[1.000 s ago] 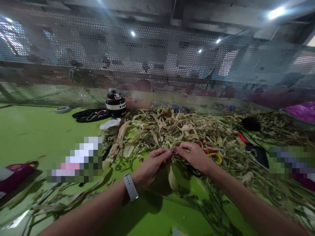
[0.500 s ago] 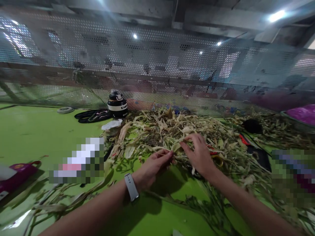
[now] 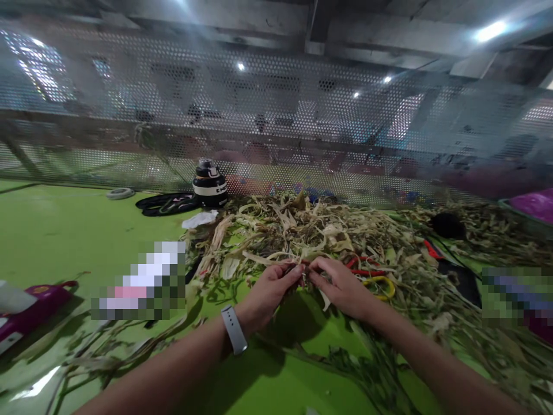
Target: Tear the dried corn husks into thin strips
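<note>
My left hand [image 3: 273, 283], with a white watch band [image 3: 234, 330] on its wrist, is closed in a pinch on dried plant material. Close beside it, my right hand [image 3: 341, 287] pinches the same bit, fingertips almost meeting the left ones. A pale dried leaf [image 3: 325, 300] hangs beneath the right fingers. What lies right between the fingertips is mostly hidden. Behind both hands spreads a heap of dried stalks and leaves [image 3: 298, 225]. Just right of my right hand, red loops [image 3: 367, 271] and a yellow loop [image 3: 383, 287] poke out of the heap.
A black bottle with a white band [image 3: 210, 187] stands at the back, near a tape roll [image 3: 120, 193] and white tissue [image 3: 200, 219]. A purple object [image 3: 37, 308] lies left on the green tabletop [image 3: 64, 230]. Behind rises a perforated screen [image 3: 276, 127]. Greener stalks [image 3: 367, 363] lie in front.
My right hand has come down and left, from above the heap to beside my left hand, its fingers now closing on the plant material. My left hand stays nearly in place.
</note>
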Tool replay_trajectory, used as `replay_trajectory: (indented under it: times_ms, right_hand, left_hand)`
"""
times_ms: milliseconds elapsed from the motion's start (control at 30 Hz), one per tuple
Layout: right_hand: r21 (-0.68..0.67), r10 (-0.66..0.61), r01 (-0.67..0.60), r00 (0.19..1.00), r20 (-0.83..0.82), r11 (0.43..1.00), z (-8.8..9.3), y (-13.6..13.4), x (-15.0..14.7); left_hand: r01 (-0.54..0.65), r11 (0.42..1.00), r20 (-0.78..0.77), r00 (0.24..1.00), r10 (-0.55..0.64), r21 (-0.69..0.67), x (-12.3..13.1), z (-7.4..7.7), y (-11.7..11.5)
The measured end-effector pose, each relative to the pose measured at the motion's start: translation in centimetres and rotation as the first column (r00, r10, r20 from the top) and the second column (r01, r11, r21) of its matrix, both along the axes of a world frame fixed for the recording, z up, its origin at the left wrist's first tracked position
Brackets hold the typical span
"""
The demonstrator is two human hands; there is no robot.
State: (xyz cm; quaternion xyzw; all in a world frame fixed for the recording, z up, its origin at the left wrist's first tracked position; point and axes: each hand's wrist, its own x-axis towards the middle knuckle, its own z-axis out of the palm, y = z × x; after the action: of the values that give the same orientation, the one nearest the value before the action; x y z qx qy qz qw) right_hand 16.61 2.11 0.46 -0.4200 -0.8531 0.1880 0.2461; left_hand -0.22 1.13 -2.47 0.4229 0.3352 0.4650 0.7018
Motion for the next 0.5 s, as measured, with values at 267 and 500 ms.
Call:
replay_trajectory:
  times_ms: [267,500]
  right_hand:
    - [-0.014,-0.065,0.064,0.996,-0.057,0.998,0.4,-0.1,0.0]
    - [-0.046,-0.063,0.062,0.998,-0.026,0.997,0.7,0.6,0.8]
  left_hand:
    - [-0.061,0.989,-0.303,0.948,0.099,0.133,-0.5,0.8,-0.1]
    - [-0.083,0.986,-0.354,0.926,0.130,0.144,-1.0,1.1,0.2]
